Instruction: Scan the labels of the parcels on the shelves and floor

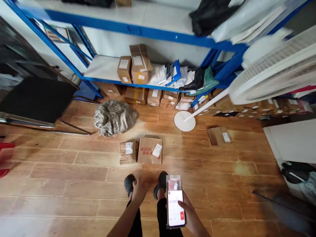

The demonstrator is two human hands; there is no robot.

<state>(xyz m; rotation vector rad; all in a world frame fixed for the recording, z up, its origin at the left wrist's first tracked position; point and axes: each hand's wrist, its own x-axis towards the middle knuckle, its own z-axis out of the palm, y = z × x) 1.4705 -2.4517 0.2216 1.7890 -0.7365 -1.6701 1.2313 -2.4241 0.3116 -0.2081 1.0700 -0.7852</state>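
My right hand (189,210) grips a smartphone (175,204) from its right side, with the thumb over the screen. A number keypad with a red key shows on the lower half of the display. My left hand (139,190) hangs above the floor between my dark clogs, and its fingers are blurred. No object shows in it. Just beyond my feet, a small cardboard box (125,158) with a white label sits beside a larger carton (146,156) with red print and a tilted label.
A blue-framed shelf (106,70) carries boxes and mailing bags, with more cartons (136,95) beneath. A white fan (184,121) stands before it. Also on the floor are a crumpled grey sack (115,118) and a flattened box (218,136). A black chair (37,98) is at left.
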